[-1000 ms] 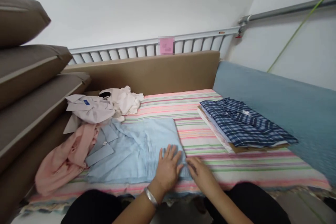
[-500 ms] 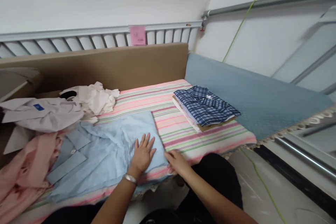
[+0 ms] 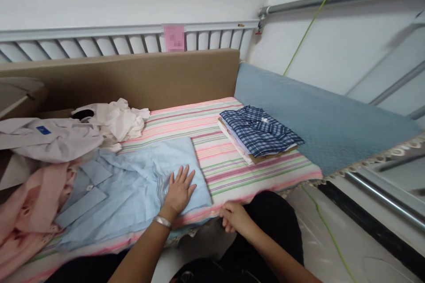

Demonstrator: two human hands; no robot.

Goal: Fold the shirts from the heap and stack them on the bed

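My left hand (image 3: 180, 190) lies flat on a light blue shirt (image 3: 133, 181), fingers spread, near the shirt's right end. The shirt is spread on a striped bed sheet (image 3: 212, 154), its collar toward the left and its right end folded into a straight edge. Just right of the shirt's near corner, my right hand (image 3: 235, 217) hovers at the bed's front edge. Its fingers are curled in, apart from the cloth, with nothing visible in them. A stack topped by a blue plaid shirt (image 3: 259, 130) lies beyond, to the right.
Pink clothing (image 3: 29, 216), a pale grey shirt (image 3: 59, 139) and crumpled white clothes (image 3: 116, 119) lie at the left. A brown board (image 3: 149, 77) runs along the back. A blue quilted cover (image 3: 308, 115) borders the right side. A green cord (image 3: 318, 13) hangs near metal rails.
My right hand has let go of the shirt's near right corner and drawn back toward me, its fingers curling. My left hand stays flat on the shirt. The view has shifted slightly.
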